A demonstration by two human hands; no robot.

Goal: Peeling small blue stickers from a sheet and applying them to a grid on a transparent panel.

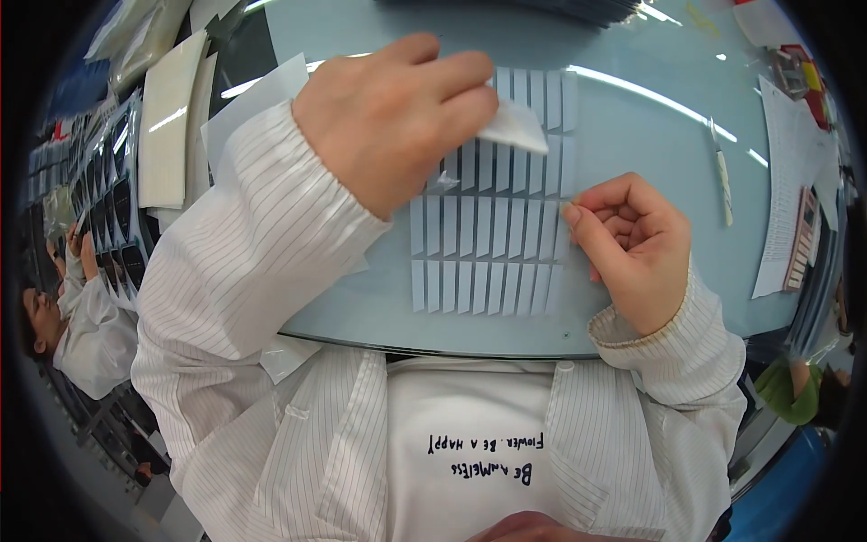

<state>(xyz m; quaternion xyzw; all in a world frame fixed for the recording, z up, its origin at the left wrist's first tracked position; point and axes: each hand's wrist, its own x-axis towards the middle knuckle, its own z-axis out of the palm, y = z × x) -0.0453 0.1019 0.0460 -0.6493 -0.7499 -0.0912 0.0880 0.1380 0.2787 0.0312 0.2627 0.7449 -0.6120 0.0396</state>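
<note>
Rows of narrow pale rectangular strips [488, 226] with dark gaps between them lie on the glass tabletop in front of me. My left hand [397, 117] is closed around a folded white cloth [519, 126] and hovers over the upper rows, hiding their left part. A small clear scrap of film [442, 182] shows just below that hand. At the right edge of the strips, my right hand [637, 239] has its thumb and forefinger pinched together, with the other fingers curled in. Whatever is between those fingertips is too small to tell.
A white-handled craft knife [724, 181] lies on the glass at right, beside printed paper sheets [781, 190]. Cream-coloured pads [172, 122] and dark panels [113, 230] are at left. A dark stack [578, 7] stands at the far edge. Another person [95, 334] works at left.
</note>
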